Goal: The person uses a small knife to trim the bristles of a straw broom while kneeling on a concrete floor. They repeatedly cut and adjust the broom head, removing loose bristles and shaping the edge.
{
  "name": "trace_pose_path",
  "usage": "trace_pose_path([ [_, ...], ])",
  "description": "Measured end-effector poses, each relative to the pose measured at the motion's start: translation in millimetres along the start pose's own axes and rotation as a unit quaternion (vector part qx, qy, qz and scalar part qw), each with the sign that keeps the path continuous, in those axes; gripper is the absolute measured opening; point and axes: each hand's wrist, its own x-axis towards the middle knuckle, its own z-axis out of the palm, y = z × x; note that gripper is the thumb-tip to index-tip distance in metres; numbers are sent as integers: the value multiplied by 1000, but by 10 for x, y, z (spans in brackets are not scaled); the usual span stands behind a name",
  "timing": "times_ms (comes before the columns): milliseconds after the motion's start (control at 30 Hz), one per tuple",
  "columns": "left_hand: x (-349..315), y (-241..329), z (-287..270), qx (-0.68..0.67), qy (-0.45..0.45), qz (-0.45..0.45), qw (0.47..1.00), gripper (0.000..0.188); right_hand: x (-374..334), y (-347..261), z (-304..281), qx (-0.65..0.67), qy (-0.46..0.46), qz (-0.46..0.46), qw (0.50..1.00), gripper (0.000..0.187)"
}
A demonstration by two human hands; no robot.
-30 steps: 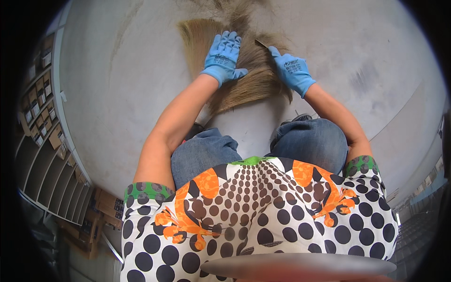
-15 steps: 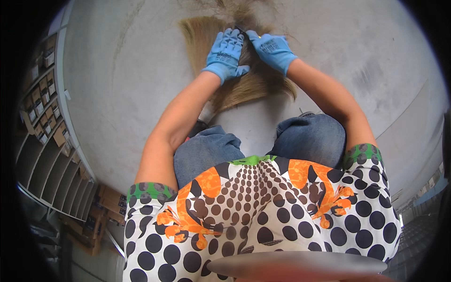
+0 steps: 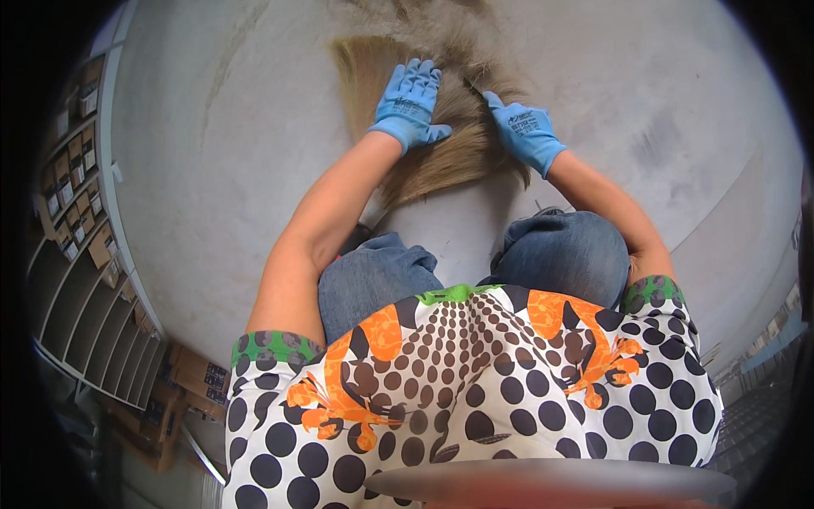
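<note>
A wide hank of blond-brown hair (image 3: 462,161) lies spread on the grey floor beyond my knees. My left hand (image 3: 411,106), in a blue glove, rests flat on it, fingers stretched out forward and thumb out to the side. Over the hank's right edge is my right hand (image 3: 527,131), also gloved in blue. Its fingers are closed round a thin, dark, blade-like tool (image 3: 473,84) that points up and left over the hair. The tool's handle is hidden in the glove, so its exact kind does not show.
Loose, darker hair (image 3: 424,19) is scattered on the floor (image 3: 229,161) beyond the hank. My bent knees (image 3: 564,254) are close on the near side. At the left, grey shelving (image 3: 89,327) holds several small cardboard boxes (image 3: 72,182).
My right hand has moved right and nearer to me with the tool, away from my left fingertips. The left hand stays almost in place on the hair.
</note>
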Motion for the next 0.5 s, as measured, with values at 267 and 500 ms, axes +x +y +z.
trace_pose_path([
  [267, 45, 19, -28, 26, -12, 4, 1000, 113, 527, -195, -322, 67, 100, -25, 992, 61],
  [500, -9, -36, 106, 6, 12, 4, 1000, 113, 477, -140, -204, 60, 35, -12, 998, 55],
])
